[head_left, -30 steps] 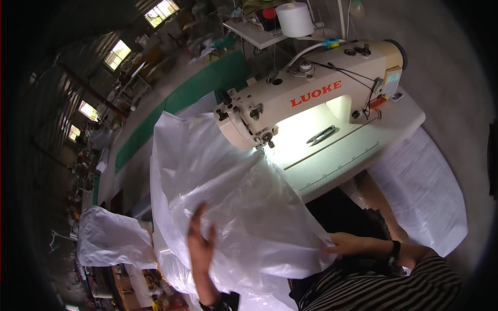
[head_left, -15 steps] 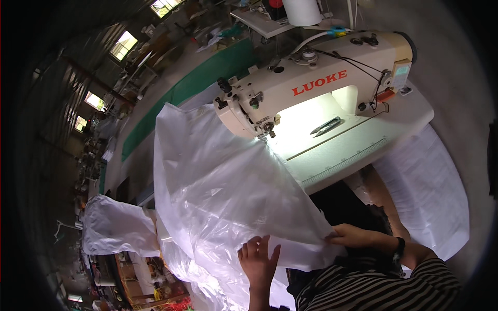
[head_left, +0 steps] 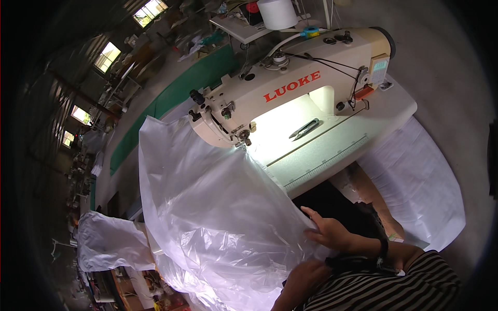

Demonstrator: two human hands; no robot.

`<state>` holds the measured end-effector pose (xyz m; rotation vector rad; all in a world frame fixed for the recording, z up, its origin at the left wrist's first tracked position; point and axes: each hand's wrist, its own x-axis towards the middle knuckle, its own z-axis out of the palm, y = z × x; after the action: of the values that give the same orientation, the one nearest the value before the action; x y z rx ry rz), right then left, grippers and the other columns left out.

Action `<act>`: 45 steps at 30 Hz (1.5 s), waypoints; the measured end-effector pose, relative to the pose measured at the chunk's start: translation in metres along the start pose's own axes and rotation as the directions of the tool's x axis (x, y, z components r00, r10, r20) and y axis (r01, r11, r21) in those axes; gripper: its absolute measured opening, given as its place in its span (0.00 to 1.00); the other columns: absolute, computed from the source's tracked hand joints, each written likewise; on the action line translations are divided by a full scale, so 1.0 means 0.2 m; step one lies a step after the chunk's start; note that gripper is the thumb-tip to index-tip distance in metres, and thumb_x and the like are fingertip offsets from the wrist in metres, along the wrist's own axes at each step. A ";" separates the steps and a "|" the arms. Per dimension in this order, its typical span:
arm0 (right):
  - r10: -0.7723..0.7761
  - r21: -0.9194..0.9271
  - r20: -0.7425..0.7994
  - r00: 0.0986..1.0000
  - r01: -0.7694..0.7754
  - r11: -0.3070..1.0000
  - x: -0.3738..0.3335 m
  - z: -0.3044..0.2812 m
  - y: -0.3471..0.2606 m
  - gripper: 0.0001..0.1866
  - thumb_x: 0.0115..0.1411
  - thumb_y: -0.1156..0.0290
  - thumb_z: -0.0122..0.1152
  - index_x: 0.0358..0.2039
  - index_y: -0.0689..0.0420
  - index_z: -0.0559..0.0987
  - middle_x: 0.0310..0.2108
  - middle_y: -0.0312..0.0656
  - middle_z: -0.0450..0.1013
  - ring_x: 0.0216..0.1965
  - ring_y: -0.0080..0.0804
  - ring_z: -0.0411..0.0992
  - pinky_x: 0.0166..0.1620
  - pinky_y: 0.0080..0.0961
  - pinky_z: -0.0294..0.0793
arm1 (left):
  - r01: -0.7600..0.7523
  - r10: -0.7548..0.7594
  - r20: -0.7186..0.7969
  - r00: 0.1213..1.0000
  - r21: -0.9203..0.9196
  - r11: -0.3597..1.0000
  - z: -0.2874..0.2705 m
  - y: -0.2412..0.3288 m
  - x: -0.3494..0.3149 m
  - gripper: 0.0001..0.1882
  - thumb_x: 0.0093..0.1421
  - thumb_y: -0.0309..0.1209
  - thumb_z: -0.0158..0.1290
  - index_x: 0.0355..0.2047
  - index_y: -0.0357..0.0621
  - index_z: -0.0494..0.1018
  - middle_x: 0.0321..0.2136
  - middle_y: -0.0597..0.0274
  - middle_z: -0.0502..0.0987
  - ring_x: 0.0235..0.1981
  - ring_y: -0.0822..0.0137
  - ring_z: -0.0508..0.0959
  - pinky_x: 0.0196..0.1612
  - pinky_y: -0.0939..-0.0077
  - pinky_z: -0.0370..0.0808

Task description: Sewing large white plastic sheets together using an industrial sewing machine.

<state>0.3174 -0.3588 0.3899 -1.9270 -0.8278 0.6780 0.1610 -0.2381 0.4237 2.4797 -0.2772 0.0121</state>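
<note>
White sheet (head_left: 218, 192): spreads leftward from the hands, up to the sewing machine (head_left: 295, 85).
Right hand (head_left: 331, 234): grasps the sheet's right edge.
Left hand (head_left: 307, 273): beside the sheet's lower right; cannot tell its grip.
Machine bed (head_left: 327, 160): bears snips (head_left: 305, 129).
Blocking: machine head, over the sheet's top edge.
Unclear: left fingertips, dim background.

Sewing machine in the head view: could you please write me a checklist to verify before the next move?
1. White sheet reaches the stitching end of the sewing machine: ok.
2. Sheet smooth: not ok, it is wrinkled in its lower part.
3. Right hand at the sheet's edge: ok.
4. Left hand gripping: cannot tell, fingers hidden.
5. Both hands away from the stitching end: ok.
6. Snips apart from the sheet: ok.
</note>
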 end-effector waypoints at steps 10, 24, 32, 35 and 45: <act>-0.080 -0.126 -0.068 0.995 0.071 0.990 0.01 -0.10 -0.12 0.38 0.60 0.65 0.63 0.67 0.60 0.56 0.28 0.47 0.76 0.25 0.44 0.77 0.30 0.36 0.76 | 0.658 -0.740 0.255 0.623 -0.683 0.318 0.45 -0.53 -0.92 0.22 0.64 0.45 0.56 0.42 0.36 0.78 0.35 0.56 0.81 0.38 0.67 0.80 0.44 0.73 0.74; 0.022 0.420 -0.002 1.000 -0.019 0.907 0.05 -0.07 0.00 0.30 0.66 0.70 0.55 0.67 0.58 0.60 0.44 0.45 0.74 0.46 0.25 0.72 0.49 0.25 0.72 | 0.818 -0.565 -0.808 0.168 -0.206 0.537 -0.59 -1.01 -0.98 0.11 0.56 0.21 0.55 0.40 0.30 0.75 0.33 0.49 0.80 0.34 0.53 0.80 0.36 0.63 0.77; -0.136 -0.104 -0.207 0.969 0.117 0.988 -0.07 -0.23 -0.08 0.21 0.65 0.68 0.58 0.56 0.59 0.70 0.41 0.45 0.76 0.40 0.30 0.76 0.46 0.27 0.75 | 0.789 -0.485 -0.875 0.021 -0.284 0.546 -0.85 -0.90 -0.93 0.06 0.64 0.22 0.49 0.39 0.30 0.72 0.23 0.54 0.73 0.18 0.65 0.72 0.24 0.69 0.71; 0.046 0.185 0.034 0.998 -0.051 0.981 -0.19 -0.20 -0.13 0.13 0.64 0.62 0.61 0.40 0.59 0.81 0.36 0.44 0.78 0.28 0.31 0.78 0.37 0.28 0.77 | 0.810 -0.254 -0.942 0.218 0.029 0.586 -0.86 -1.00 -1.10 0.06 0.63 0.24 0.50 0.36 0.32 0.73 0.25 0.49 0.76 0.25 0.55 0.76 0.30 0.61 0.73; -0.338 -0.460 -0.351 0.873 0.153 0.875 0.10 -0.10 -0.15 0.28 0.60 0.63 0.62 0.60 0.55 0.69 0.28 0.41 0.74 0.24 0.35 0.75 0.27 0.28 0.74 | 0.891 -0.304 -0.926 0.222 0.066 0.450 -0.87 -0.97 -1.06 0.06 0.60 0.24 0.54 0.34 0.32 0.75 0.27 0.46 0.78 0.28 0.47 0.79 0.33 0.55 0.74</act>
<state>0.3353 -0.3422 0.4230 -2.1795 -0.9740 -0.1013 0.0025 0.0573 0.4303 2.5976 1.4872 1.0832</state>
